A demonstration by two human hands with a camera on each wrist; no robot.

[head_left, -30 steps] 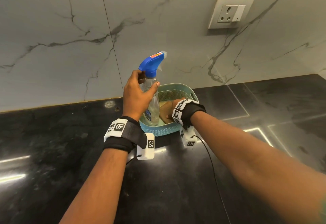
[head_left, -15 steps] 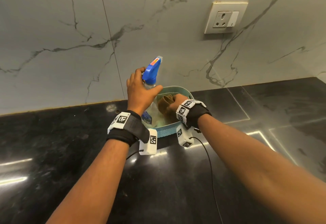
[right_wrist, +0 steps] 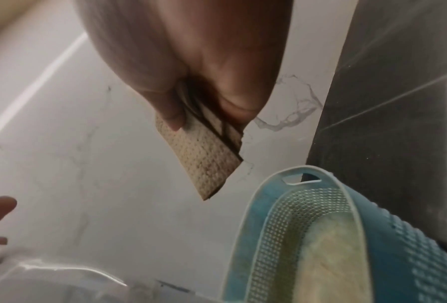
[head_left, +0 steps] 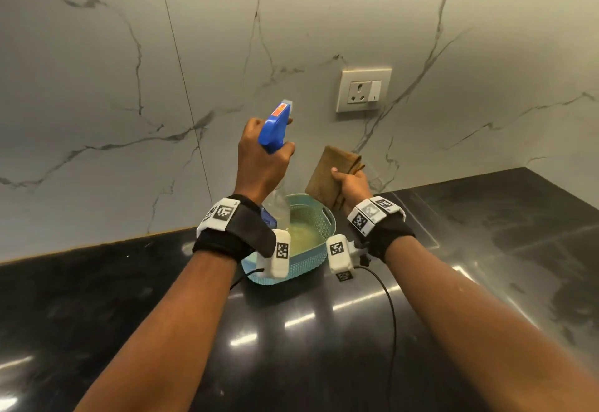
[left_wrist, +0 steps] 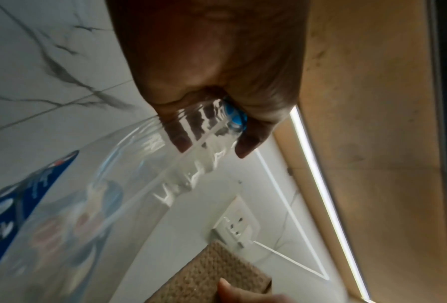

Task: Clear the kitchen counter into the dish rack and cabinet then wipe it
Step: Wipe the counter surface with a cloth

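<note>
Head view, with both wrist views. The left hand [head_left: 259, 165] is raised above the teal basket [head_left: 319, 259], its fingers curled round the neck of the clear spray bottle [head_left: 275, 126]; the blue trigger head points up and toward the marble wall [head_left: 97, 87]. The right hand [head_left: 351, 184] is raised just beside it, thumb and fingers pinching a folded brown cloth [head_left: 330, 175] that stands upright above the basket's far rim. Both forearms reach forward over the black counter [head_left: 129, 330], each wrist bearing a strap with printed markers.

The basket rests on the counter close to the wall, and a pale yellow-green pad [head_left: 303, 233] lies inside it. A socket plate [head_left: 363, 90] sits on the wall above and to the right.

The bottle's lower body is largely hidden behind the left wrist in the head view; the left wrist view shows it clear, blurred, with a blue label [left_wrist: 7, 215] too smeared to read. The right wrist view shows the cloth's layered edges [right_wrist: 204, 155], though the fold count is hard to make out.

Compared with 0.5 s ago, both hands have risen: the cloth, then down inside the basket, is now lifted clear of it, and the bottle is held higher against the wall.
</note>
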